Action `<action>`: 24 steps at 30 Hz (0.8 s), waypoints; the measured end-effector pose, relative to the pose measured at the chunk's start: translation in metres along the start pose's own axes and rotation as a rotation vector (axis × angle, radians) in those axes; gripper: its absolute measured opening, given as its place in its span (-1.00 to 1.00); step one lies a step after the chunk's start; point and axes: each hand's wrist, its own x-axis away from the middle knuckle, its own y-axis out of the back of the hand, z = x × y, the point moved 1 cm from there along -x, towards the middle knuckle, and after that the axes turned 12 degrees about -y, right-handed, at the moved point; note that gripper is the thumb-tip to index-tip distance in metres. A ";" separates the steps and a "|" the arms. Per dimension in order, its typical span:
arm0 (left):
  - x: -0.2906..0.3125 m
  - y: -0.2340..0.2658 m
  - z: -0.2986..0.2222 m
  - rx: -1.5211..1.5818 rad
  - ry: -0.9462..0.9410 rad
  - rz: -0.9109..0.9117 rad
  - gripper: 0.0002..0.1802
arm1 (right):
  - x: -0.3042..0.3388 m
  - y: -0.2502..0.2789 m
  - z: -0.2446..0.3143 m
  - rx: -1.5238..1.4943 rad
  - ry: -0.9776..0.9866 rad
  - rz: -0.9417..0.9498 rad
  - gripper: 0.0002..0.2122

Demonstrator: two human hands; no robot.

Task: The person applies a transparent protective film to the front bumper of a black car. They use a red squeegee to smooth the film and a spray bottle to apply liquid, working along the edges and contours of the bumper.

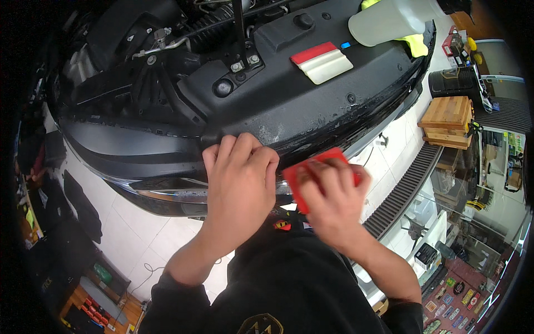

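My right hand (334,195) grips a flat red squeegee (334,154) and holds it in front of the car's grille; its edge seems close to the front trim, but contact is hard to tell. My left hand (239,181) is bent over the front edge of the car, by the headlight (169,192), its fingers curled. Whatever those fingertips pinch, if anything, is hidden under them. Wet patches and droplets show on the black plastic cover (267,111) just beyond that hand. A second squeegee (321,62), red and cream, lies on the cover farther back.
Behind the second squeegee a translucent white bottle (384,23) lies over a yellow-green cloth (414,45). The engine bay (183,39) is exposed at the far left, with a black rod standing in it. Wooden boxes (445,119) and a floor grate (403,192) are to the right.
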 end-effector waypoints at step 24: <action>0.008 -0.007 0.003 -0.037 -0.046 -0.078 -0.88 | -0.003 -0.035 -0.017 0.027 0.143 -0.177 -0.70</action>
